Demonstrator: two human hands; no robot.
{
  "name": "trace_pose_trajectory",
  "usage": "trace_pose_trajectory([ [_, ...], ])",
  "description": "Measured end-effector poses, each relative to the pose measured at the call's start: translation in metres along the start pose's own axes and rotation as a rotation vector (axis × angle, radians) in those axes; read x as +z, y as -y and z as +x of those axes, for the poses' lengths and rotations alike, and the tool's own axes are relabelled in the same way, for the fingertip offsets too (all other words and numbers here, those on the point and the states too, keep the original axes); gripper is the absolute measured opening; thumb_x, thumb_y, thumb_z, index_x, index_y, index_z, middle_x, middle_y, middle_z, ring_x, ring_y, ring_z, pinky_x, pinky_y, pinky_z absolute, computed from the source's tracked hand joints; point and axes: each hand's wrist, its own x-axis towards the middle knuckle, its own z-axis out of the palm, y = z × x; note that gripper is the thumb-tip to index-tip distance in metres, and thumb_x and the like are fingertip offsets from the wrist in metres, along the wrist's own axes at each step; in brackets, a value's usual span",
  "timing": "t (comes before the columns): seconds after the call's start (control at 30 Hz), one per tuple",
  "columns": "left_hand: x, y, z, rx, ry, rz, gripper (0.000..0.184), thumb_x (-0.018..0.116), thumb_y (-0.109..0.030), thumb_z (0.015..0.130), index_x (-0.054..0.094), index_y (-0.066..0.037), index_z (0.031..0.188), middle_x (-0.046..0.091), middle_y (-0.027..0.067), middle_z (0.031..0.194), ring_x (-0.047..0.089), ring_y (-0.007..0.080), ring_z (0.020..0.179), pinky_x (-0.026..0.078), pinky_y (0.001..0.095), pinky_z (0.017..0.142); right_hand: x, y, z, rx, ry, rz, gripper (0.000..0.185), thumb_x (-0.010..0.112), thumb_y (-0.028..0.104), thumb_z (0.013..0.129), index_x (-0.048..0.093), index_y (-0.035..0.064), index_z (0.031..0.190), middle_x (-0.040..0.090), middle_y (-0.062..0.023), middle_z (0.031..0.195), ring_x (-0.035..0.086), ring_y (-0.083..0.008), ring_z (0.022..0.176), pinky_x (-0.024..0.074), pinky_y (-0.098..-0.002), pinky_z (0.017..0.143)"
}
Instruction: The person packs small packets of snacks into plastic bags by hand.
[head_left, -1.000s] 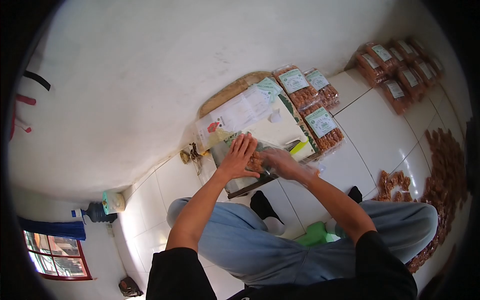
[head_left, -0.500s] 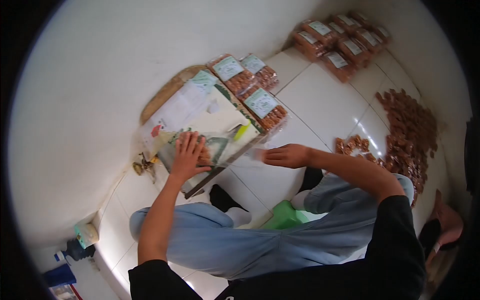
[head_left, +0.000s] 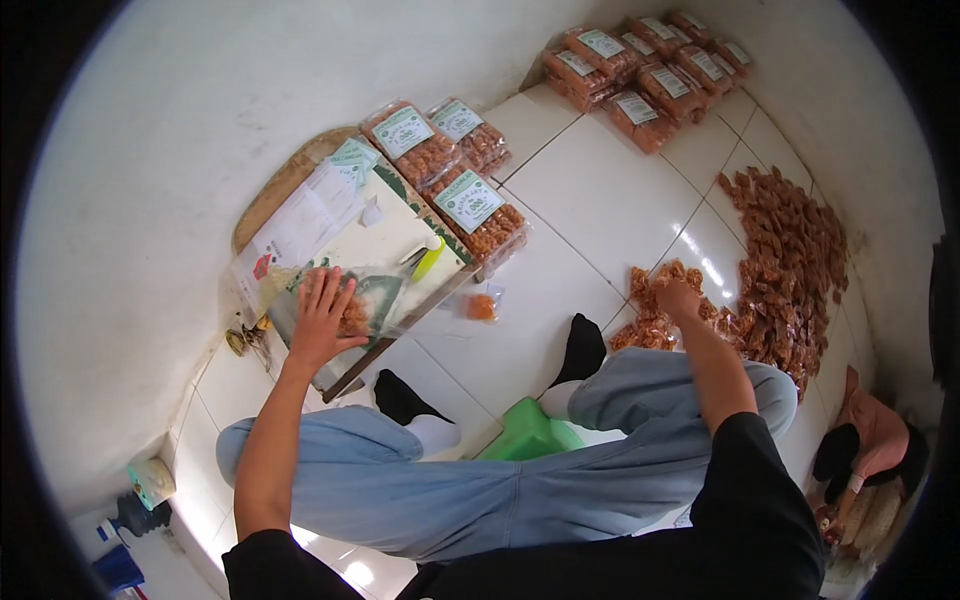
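My left hand (head_left: 322, 325) lies flat with spread fingers on a clear plastic bag (head_left: 378, 297) with brown snack pieces in it. The bag rests on a low white-topped table (head_left: 395, 225). My right hand (head_left: 680, 298) is down among small packets of brown snacks (head_left: 652, 325) on the floor; its fingertips are hidden, so I cannot tell whether it grips one. A lime-green-handled cutting tool (head_left: 428, 260) lies on the table near the bag. Beside the table edge, a small clear packet with something orange (head_left: 483, 306) sits on the floor.
Labelled packs of brown snacks (head_left: 468, 205) stand beside the table; more labelled packs (head_left: 660, 85) are stacked in the far corner. A large heap of small packets (head_left: 795, 270) spreads at right. Labels and papers (head_left: 305, 210) lie on the table. A green stool (head_left: 530, 430) is between my legs. Another person (head_left: 870, 430) sits at right.
My right hand has moved right, from beside the table edge to the small packets on the floor. The small orange packet now shows on the floor. My left hand stays on the bag.
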Motion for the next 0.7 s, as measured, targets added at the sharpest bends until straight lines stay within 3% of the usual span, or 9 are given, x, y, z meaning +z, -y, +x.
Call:
trace_pose_trajectory([
  [0.03,0.0,0.0,0.001,0.001,-0.002,-0.009,0.111,0.077,-0.06,0.063,0.027,-0.016,0.152,0.018,0.0129,0.16,0.012,0.0342,0.148,0.015,0.0609,0.114,-0.02,0.022,-0.02,0.092,0.065,0.063,0.074,0.046,0.063,0.09,0.059,-0.0032,0.121,0.063,-0.0225,0.121,0.06,-0.0376,0.115,0.0491,-0.0478,0.095],
  [0.27,-0.007,-0.001,0.003,0.001,0.028,-0.028,0.114,0.08,-0.057,0.06,0.028,-0.015,0.152,0.017,0.0129,0.16,0.013,0.0332,0.148,0.014,0.0614,0.115,0.001,0.034,-0.013,0.164,0.052,0.253,0.093,0.061,0.062,0.08,0.037,-0.0065,0.138,0.052,-0.0241,0.136,0.051,-0.039,0.125,0.0429,-0.0472,0.102],
  [0.37,-0.005,0.001,0.005,0.01,0.029,-0.02,0.115,0.081,-0.057,0.059,0.028,-0.015,0.151,0.017,0.0131,0.16,0.013,0.033,0.148,0.013,0.0617,0.115,0.014,0.022,0.009,0.087,-0.009,0.339,0.085,0.063,0.053,0.081,0.04,-0.0079,0.135,0.051,-0.0281,0.136,0.052,-0.0386,0.125,0.0424,-0.0468,0.103],
  [0.47,-0.005,0.002,0.006,0.018,0.031,-0.028,0.116,0.081,-0.057,0.058,0.028,-0.014,0.151,0.018,0.0134,0.159,0.014,0.0326,0.148,0.013,0.0618,0.115,0.015,0.016,0.026,0.079,-0.052,0.3,0.063,0.054,0.043,0.086,0.048,0.0023,0.133,0.053,-0.0246,0.134,0.052,-0.0403,0.124,0.0395,-0.0505,0.105],
  [0.57,-0.006,0.0,0.004,0.01,0.026,-0.022,0.116,0.082,-0.057,0.058,0.028,-0.014,0.151,0.018,0.0138,0.159,0.014,0.0327,0.148,0.013,0.0618,0.115,0.017,-0.011,0.068,0.006,0.252,0.427,0.06,0.056,0.039,0.086,0.049,0.0019,0.133,0.055,-0.0251,0.13,0.053,-0.04,0.12,0.0423,-0.0513,0.102],
  [0.6,-0.006,0.0,0.005,0.01,0.021,-0.019,0.116,0.082,-0.056,0.057,0.028,-0.014,0.151,0.018,0.0138,0.159,0.015,0.0329,0.147,0.013,0.0617,0.115,0.03,-0.028,0.093,0.047,0.466,0.616,0.054,0.055,0.039,0.087,0.054,-0.0019,0.123,0.06,-0.0243,0.115,0.06,-0.0373,0.1,0.0505,-0.0477,0.084],
  [0.67,-0.005,0.0,0.005,0.011,0.014,-0.019,0.116,0.083,-0.055,0.057,0.029,-0.014,0.151,0.018,0.0138,0.159,0.015,0.0332,0.147,0.013,0.0617,0.115,0.033,-0.035,0.095,0.091,0.679,0.803,0.051,0.054,0.039,0.088,0.059,-0.0056,0.112,0.065,-0.0236,0.099,0.067,-0.0347,0.081,0.0588,-0.0441,0.067],
  [0.7,-0.005,0.001,0.005,0.009,0.016,-0.025,0.116,0.083,-0.054,0.057,0.029,-0.014,0.151,0.019,0.0137,0.159,0.015,0.0334,0.147,0.013,0.0616,0.115,0.022,-0.025,0.074,-0.026,0.498,0.829,0.044,0.053,0.033,0.089,0.059,-0.0044,0.111,0.064,-0.0222,0.095,0.066,-0.0326,0.075,0.0592,-0.0427,0.062],
])
